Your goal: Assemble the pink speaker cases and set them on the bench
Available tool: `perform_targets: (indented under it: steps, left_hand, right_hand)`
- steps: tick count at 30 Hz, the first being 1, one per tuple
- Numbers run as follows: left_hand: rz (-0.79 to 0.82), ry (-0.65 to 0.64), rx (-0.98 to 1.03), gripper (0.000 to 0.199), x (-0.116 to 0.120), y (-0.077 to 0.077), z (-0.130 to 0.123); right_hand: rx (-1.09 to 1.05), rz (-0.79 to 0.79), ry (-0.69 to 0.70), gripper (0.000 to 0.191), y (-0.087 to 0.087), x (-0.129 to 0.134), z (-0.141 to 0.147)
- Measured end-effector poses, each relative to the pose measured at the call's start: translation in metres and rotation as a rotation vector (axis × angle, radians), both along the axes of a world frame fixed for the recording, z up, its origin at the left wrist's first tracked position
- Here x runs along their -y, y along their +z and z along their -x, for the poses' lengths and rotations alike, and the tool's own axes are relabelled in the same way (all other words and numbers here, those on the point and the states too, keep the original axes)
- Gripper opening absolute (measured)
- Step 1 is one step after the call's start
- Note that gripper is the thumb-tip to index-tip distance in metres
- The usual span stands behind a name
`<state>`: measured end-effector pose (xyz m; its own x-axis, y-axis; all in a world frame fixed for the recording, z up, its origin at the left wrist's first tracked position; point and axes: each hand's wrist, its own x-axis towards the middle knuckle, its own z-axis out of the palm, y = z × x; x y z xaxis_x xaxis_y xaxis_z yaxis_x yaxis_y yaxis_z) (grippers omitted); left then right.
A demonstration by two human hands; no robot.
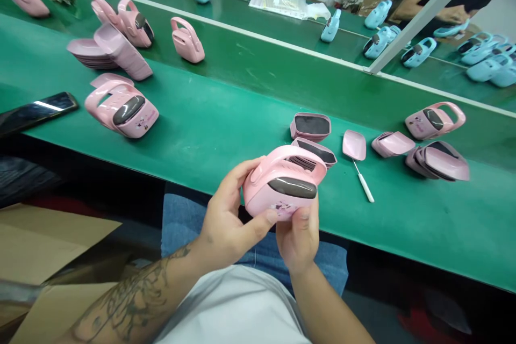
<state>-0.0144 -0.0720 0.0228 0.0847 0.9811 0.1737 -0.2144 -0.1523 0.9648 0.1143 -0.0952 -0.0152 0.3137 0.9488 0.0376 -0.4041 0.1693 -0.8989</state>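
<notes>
A pink handled device (258, 193) with a dark oval window and a small printed picture is held upright over the table's front edge. My left hand (234, 220) grips its left side, the thumb across the lower front. My right hand (300, 234) holds it from below at the right, thumb on the front. Just behind it are two stacks of pink trays, one dark-topped (310, 124) and one partly hidden (316, 150). To the right lie a single pink panel (354, 145) and a white-handled screwdriver (365, 188).
Pink devices (129, 113) and stacked panels (121, 51) stand at left, beside a phone (38, 110). More panels (439, 161) and a device (431, 121) are at right. Beyond the divider, a person's hands (453, 15) are near blue devices (379, 43). Cardboard (52, 236) is lower left.
</notes>
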Motion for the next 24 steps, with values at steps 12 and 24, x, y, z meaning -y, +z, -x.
perform_targets:
  steps: [12, 24]
  left_hand:
    - [-0.015, -0.033, 0.131, 0.063, -0.011, -0.003, 0.001]
    - [-0.136, 0.01, -0.317, 0.029, -0.181, -0.005, -0.036]
  right_hand:
    - [0.301, -0.023, -0.025, 0.077, 0.011, 0.01, -0.012]
    - [1.178, 0.277, -0.212, 0.043, 0.109, -0.21, -0.16]
